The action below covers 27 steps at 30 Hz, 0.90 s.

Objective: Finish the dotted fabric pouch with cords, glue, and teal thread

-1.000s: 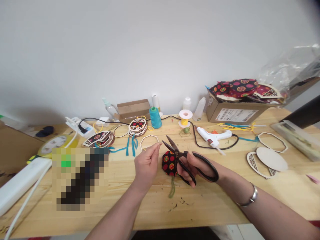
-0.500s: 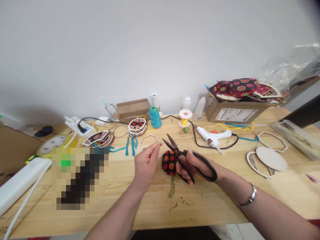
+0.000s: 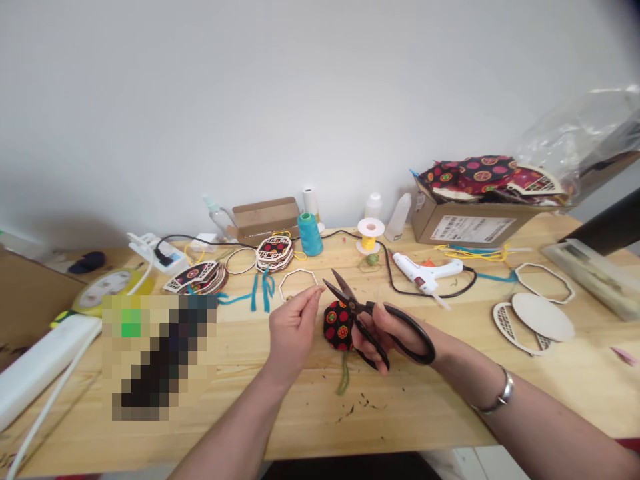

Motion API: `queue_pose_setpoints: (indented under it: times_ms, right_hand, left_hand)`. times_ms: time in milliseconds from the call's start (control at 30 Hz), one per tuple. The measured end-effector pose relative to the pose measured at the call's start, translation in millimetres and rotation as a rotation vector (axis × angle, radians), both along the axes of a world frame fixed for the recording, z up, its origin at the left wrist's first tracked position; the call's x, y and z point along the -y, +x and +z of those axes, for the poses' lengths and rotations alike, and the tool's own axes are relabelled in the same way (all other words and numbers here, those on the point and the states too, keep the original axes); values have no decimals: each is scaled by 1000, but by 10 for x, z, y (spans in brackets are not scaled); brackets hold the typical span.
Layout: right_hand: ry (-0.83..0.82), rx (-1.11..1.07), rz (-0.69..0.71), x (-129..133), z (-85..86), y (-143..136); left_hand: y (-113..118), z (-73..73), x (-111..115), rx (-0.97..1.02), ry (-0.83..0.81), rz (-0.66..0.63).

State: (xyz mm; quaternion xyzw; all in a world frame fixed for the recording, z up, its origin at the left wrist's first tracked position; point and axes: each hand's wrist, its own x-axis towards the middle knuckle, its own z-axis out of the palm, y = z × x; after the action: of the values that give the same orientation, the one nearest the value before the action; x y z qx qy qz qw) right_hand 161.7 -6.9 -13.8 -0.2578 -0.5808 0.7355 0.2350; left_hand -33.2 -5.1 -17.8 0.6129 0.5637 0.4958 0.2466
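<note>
Head view: at the frame's center, left hand (image 3: 294,330) closed, fingertips pinched together, with any hold too small to tell. Just to the right, right hand (image 3: 380,333) curled around the handles of black scissors (image 3: 353,307), blades parted, tips near the left fingertips. Below center, partly behind the scissors, patterned fabric piece (image 3: 337,325) with green cord (image 3: 343,379). At center right, white glue gun (image 3: 427,272).

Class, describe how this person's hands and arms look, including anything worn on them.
The left hand and right hand are ungloved. No sleeves show on either forearm. A shiny, silver-coloured bracelet circles the right forearm near the wrist; the left wrist shows no bracelet.
</note>
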Motion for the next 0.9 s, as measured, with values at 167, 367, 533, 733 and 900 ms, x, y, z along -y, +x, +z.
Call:
queue_pose_setpoints:
  times_ms: [167, 367, 533, 733, 900]
  right_hand:
    - [-25, -37, 3, 2, -34, -11]
    - [-62, -35, -16, 24, -35, -57]
    - [-179, -67, -74, 66, -88, -129]
    - [-391, -164, -324, -110, 192, -5]
    - [-64, 1, -378, -153, 226, 106]
  left_hand:
    - [4, -5, 2, -16, 4, -10]
    - [10, 14, 10, -18, -14, -22]
    - [37, 27, 52, -11, 5, -25]
    - [65, 36, 78, 100, -41, -22]
    - [23, 49, 13, 223, -112, 25]
